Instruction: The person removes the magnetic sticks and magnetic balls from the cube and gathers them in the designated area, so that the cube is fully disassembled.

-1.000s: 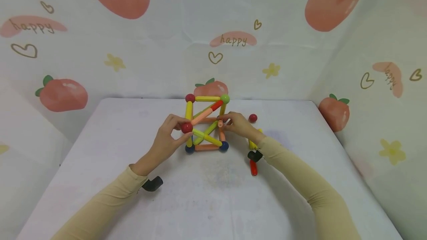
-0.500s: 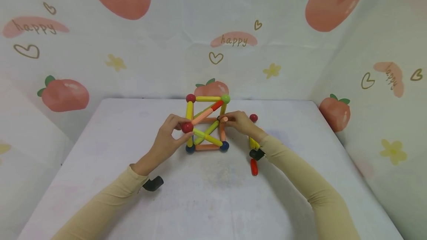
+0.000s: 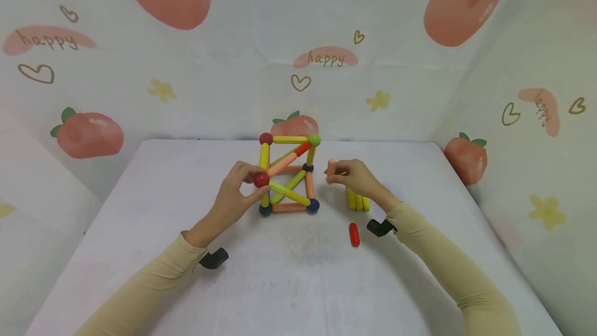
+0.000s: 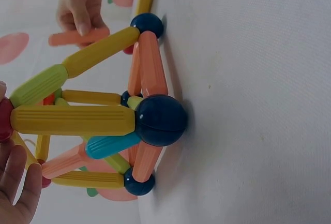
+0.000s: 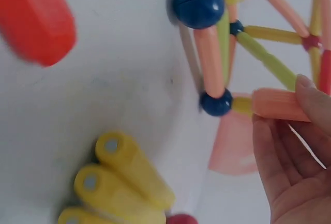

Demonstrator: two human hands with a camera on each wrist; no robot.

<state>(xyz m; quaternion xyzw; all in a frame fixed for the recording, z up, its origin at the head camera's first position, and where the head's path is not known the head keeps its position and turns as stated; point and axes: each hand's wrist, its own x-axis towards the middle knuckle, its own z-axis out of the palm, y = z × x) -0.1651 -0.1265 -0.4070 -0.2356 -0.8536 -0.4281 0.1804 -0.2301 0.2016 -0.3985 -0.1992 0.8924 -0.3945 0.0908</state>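
My left hand (image 3: 235,183) pinches a red ball (image 3: 261,179) at the near upper left corner of a box-shaped frame of magnetic sticks and balls. Dark blue balls (image 4: 161,120) form its bottom corners on the table. Yellow, peach and green sticks join them, and a blue stick (image 4: 112,145) shows in the left wrist view. To the right of the frame and apart from it, my right hand (image 3: 356,176) holds a loose peach magnetic stick (image 3: 331,167) between thumb and fingers. That stick stands nearly upright in the head view.
Several yellow sticks (image 3: 358,199) lie side by side under my right wrist. Nearer me is a red stick (image 3: 354,235). A red ball (image 5: 181,220) shows beyond the yellow sticks in the right wrist view. A patterned cloth wall stands behind the table.
My right hand has drawn away to the right from the frame with the peach stick, uncovering the frame's far right blue ball. My left hand stays on its red ball.
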